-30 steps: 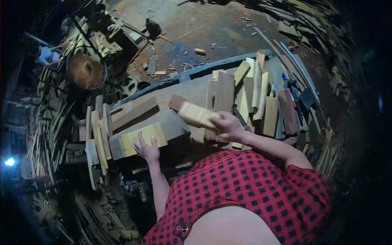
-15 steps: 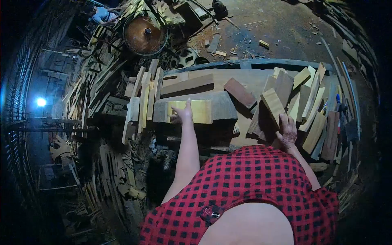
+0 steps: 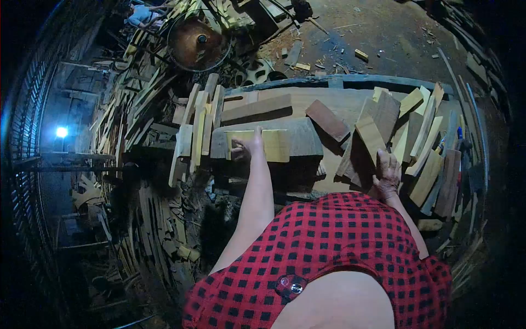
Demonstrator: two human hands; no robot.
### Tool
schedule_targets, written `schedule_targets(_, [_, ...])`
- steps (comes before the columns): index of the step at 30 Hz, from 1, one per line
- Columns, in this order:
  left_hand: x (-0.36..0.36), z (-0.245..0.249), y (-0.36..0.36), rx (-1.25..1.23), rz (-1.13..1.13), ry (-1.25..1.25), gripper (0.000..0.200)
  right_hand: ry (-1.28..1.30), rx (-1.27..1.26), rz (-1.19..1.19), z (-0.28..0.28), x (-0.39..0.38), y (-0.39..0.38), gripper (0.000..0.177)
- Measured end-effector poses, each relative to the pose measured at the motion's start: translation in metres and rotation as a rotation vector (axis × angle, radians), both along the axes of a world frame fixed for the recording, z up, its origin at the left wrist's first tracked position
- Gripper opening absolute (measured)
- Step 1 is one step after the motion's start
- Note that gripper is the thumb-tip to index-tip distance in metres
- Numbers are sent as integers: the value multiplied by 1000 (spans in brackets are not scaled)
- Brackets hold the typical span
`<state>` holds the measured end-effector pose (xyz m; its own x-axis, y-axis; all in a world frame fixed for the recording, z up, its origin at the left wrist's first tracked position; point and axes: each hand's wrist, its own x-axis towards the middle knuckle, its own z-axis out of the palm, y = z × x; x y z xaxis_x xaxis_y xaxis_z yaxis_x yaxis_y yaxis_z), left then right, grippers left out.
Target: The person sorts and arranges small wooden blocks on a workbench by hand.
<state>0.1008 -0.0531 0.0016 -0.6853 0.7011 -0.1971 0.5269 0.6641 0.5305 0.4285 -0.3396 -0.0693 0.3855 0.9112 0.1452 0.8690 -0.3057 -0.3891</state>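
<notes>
Rusty round disc, bright light — far left, blue-shirted person

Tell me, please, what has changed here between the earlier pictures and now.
The right hand has carried a pale block rightward to the pile of wooden pieces and touches its near end. The left hand is still at the yellow board on the grey block; the reddish-brown piece stays put.
</notes>
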Motion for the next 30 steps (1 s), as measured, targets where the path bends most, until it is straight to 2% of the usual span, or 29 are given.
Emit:
schedule_targets(1, [-11,-15,3,5,10,3,122,6,-12,-1,4,-1,0,100])
schedule_targets(3, [-41,-53,10,326,-62,-113,122,-1,-28,-9,2,-3,0,101])
schedule_targets(4, [-40,-49,0,556,-89,-319,122,-11,-48,-30,1,-3,0,102])
schedule_targets(7, [-41,-39,-19,531,-90,-148,122,-35,-60,-27,-2,-3,-1,102])
schedule_targets(8, [-26,-7,-34,463,-77,-226,121,-38,-40,-25,-4,-2,0,100])
schedule_targets(11, [-30,-10,-37,432,-59,-231,121,-52,11,20,-6,1,0,100])
schedule_targets(12, [-25,-3,-40,436,-47,-162,121,-30,35,32,-10,3,-1,103])
schedule_targets(14, [-39,-33,-31,512,-50,-222,120,-33,22,38,-10,3,-1,102])
schedule_targets(15, [-38,-31,-30,586,-62,-276,119,-29,9,35,-10,3,-1,101])
schedule_targets(18, [-31,-22,-34,501,5,-207,119,-48,-16,11,-7,1,0,101])
schedule_targets(19, [-37,-38,-29,501,8,-211,119,-53,-17,13,-8,1,0,101])
schedule_targets(20, [-43,-53,-23,585,11,-294,118,-63,-1,14,-11,2,-1,101])
schedule_targets(21, [-41,-47,-22,670,14,-375,118,-72,16,16,-13,2,-1,101])
schedule_targets(25, [-44,-34,-31,535,49,-203,116,-79,42,27,-21,5,-1,101])
schedule_targets(27, [-58,-49,-26,721,64,-375,113,-76,36,17,-20,4,-1,100])
schedule_targets(28, [-39,-4,-40,677,110,-412,106,-79,36,18,-21,5,-2,100])
schedule_targets(29, [-34,10,-42,678,112,-414,106,-80,23,19,-21,6,-2,101])
schedule_targets(30, [-34,19,-41,747,147,-525,104,-81,12,21,-22,5,-2,101])
